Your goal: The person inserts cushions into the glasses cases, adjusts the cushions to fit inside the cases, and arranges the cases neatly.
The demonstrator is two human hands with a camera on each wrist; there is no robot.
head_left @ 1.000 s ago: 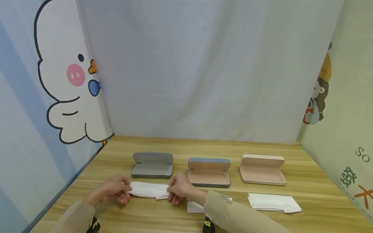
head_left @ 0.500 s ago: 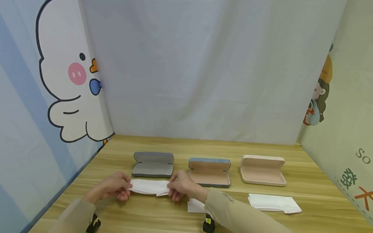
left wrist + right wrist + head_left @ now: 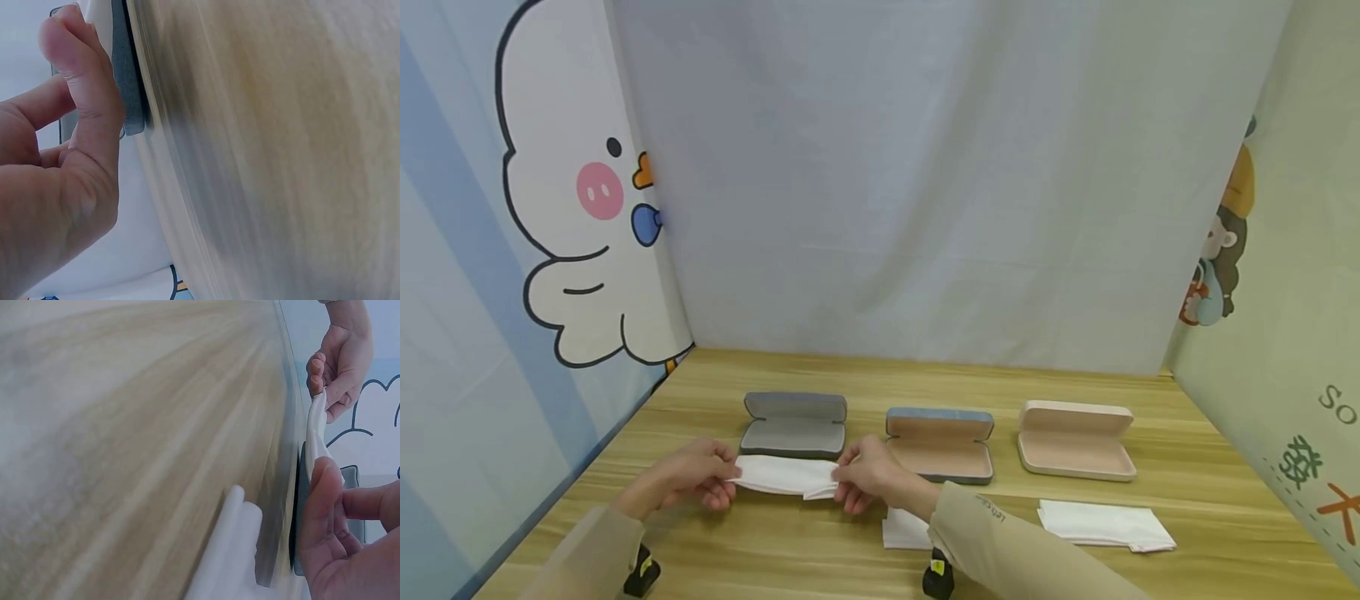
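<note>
Wood-grain table (image 3: 775, 554), 3 open lined cases (image 3: 792, 435) (image 3: 938, 457) (image 3: 1075, 454), left hand (image 3: 692, 475) and right hand (image 3: 872, 473) pinching folded white cloth (image 3: 784, 477)

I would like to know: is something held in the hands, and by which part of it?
Yes, a folded white cloth: the left hand pinches its left end, and the right hand pinches its right end.

Left hand (image 3: 698, 477): pinches, fingers (image 3: 718, 500) curled.
Right hand (image 3: 871, 477): pinches likewise, fingers curled.
Left forearm (image 3: 583, 550): angled forward and inward.
Right forearm (image 3: 1022, 542): angled forward, leftward.
Hands: apart, roughly level.
</note>
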